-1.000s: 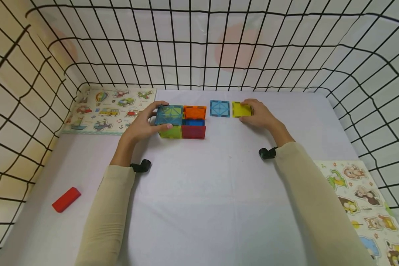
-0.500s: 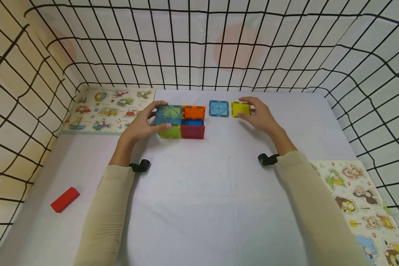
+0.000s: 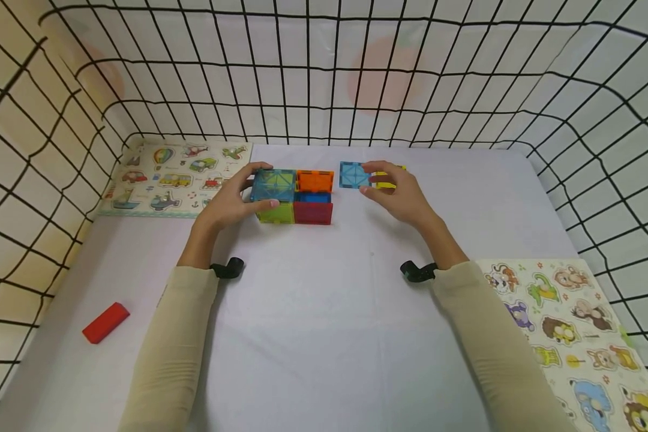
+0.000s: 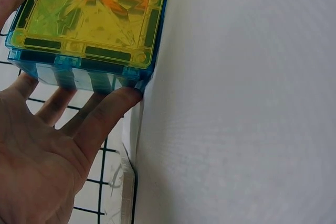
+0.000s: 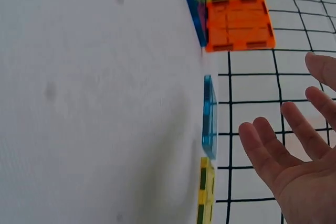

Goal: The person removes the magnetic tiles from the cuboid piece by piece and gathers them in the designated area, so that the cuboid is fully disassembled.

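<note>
While the left hand (image 3: 230,201) grips the magnetic-tile box (image 3: 290,193), the right hand (image 3: 405,195), fingers parted and empty, hovers by the blue magnetic tile (image 3: 351,175) lying on the white cloth (image 3: 313,300); likely light, stiff and slick, it suits pinching at opposite edges.

On the white cloth-covered tabletop (image 3: 313,336), a translucent multicoloured plastic-tile box (image 3: 287,193) stands towards the back. Left of it lies a white vehicle-picture board (image 3: 175,181); right of it, a blue square plastic tile (image 3: 352,174), then a yellow square plastic tile (image 5: 203,192). A red rectangular block (image 3: 105,323) lies front left, a white animal-picture board (image 3: 583,342) front right. Black wire mesh (image 3: 308,68) stands behind.
</note>
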`<state>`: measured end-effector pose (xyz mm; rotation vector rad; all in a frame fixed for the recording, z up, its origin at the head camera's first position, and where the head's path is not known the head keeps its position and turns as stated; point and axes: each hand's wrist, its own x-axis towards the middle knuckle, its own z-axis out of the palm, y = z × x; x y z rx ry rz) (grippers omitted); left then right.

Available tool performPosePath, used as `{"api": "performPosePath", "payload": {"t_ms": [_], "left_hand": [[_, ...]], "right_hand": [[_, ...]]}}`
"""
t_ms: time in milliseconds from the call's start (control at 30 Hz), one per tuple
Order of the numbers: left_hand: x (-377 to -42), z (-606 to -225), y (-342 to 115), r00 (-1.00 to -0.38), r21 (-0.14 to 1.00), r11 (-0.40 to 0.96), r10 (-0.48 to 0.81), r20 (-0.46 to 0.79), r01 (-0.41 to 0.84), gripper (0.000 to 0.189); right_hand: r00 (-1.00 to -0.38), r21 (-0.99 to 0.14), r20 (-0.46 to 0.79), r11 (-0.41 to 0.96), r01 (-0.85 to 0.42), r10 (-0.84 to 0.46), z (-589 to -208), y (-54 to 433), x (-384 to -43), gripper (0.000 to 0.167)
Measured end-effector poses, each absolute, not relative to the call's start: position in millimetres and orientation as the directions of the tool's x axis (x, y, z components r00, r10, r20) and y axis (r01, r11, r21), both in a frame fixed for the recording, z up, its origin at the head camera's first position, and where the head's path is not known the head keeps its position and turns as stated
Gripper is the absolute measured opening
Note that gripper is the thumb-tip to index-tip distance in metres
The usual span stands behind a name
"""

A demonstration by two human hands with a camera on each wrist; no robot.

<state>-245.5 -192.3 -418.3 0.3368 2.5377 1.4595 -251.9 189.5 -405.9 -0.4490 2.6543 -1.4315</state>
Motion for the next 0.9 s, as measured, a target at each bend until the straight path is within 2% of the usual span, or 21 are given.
{"api": "performPosePath", "payload": {"t_ms": [367, 900], "left_hand": [[-243, -414, -190, -0.953, 0.876, 0.471, 0.298, -0.052, 0.099, 0.077], [-247, -419, -192, -0.955, 0.870, 0.482, 0.294, -0.045, 0.107, 0.075]], "right_hand": [[-0.919, -0.891, 0.060, 0.393, -0.225, -0.390, -409, 168, -235, 0.051], [-0.888, -0.896, 0.091, 0.352, -0.270, -0.450, -419, 152, -227, 0.049]]}}
